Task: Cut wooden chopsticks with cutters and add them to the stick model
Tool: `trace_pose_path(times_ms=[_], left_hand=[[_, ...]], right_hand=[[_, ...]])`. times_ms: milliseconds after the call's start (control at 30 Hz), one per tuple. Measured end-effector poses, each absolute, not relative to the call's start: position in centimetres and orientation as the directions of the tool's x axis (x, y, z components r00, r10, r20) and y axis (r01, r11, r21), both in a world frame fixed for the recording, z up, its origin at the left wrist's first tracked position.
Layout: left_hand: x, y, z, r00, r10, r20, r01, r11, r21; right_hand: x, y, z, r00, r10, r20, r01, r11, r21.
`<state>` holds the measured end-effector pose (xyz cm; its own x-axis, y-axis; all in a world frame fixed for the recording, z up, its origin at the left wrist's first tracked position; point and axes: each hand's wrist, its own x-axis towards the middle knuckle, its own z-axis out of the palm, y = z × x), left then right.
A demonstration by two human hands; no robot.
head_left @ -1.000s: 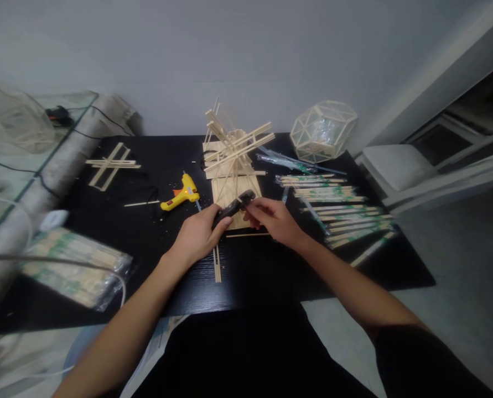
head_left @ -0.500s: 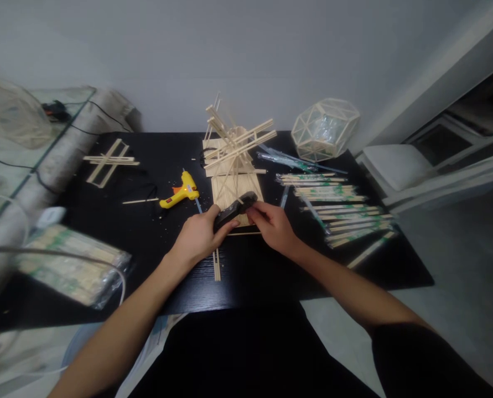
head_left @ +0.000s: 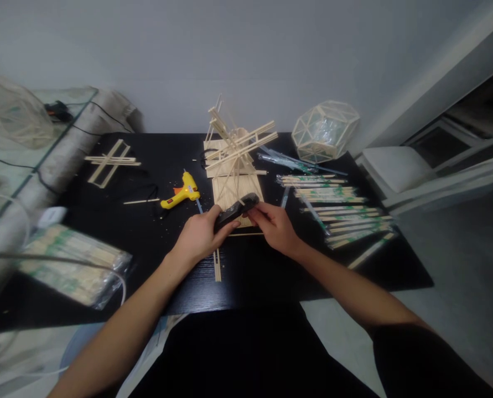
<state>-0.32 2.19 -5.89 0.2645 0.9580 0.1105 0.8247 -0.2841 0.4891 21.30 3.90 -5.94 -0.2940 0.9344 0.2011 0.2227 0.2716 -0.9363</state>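
In my left hand [head_left: 200, 235] is a long black hand tool [head_left: 233, 213], gripped with the thumb along its near side. A short pale stick end [head_left: 242, 202] shows across the tool near its far tip. My right hand [head_left: 276, 225] is closed in a pinch at that tip; what lies between its fingers is hidden. Both hands are over the front of a slatted wooden base [head_left: 233, 188]. On the base's rear part stands a windmill-like model of wooden sticks [head_left: 242, 148]. A few joined sticks [head_left: 217, 266] stick out below my left hand.
A yellow glue gun [head_left: 181, 192] lies left of the base, near a crossed stick frame [head_left: 110, 162]. Wrapped stick bundles [head_left: 333, 193] cover the right side. A packet of sticks [head_left: 76, 265] lies front left. A faceted stick lantern [head_left: 326, 131] stands back right on the black table [head_left: 263, 276].
The whole view has shifted very slightly. Both hands and the black tool keep nearly the same place and grip.
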Motion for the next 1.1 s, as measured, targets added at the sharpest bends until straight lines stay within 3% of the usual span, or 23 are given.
trace_pose_path(times_ms=[567, 800, 967, 1100], left_hand=[[-0.9, 2.2, -5.7, 0.344, 0.926, 0.154, 0.732, -0.368, 0.573], [-1.1, 2.3, -5.6, 0.389, 0.909, 0.152, 0.683, -0.395, 0.614], [-1.3, 2.5, -5.6, 0.440, 0.883, 0.161, 0.641, -0.434, 0.633], [-1.5, 2.6, -5.4, 0.490, 0.859, 0.146, 0.619, -0.461, 0.635]], right_hand=[[21.9, 4.0, -5.1, -0.430, 0.900, 0.066, 0.025, 0.085, -0.996], [22.2, 4.1, -5.0, -0.563, 0.824, -0.059, -0.129, -0.158, -0.979], [22.4, 4.4, -5.4, -0.709, 0.682, -0.177, -0.217, -0.450, -0.867], [22.5, 4.6, -5.6, -0.777, 0.586, -0.230, -0.205, -0.581, -0.787]])
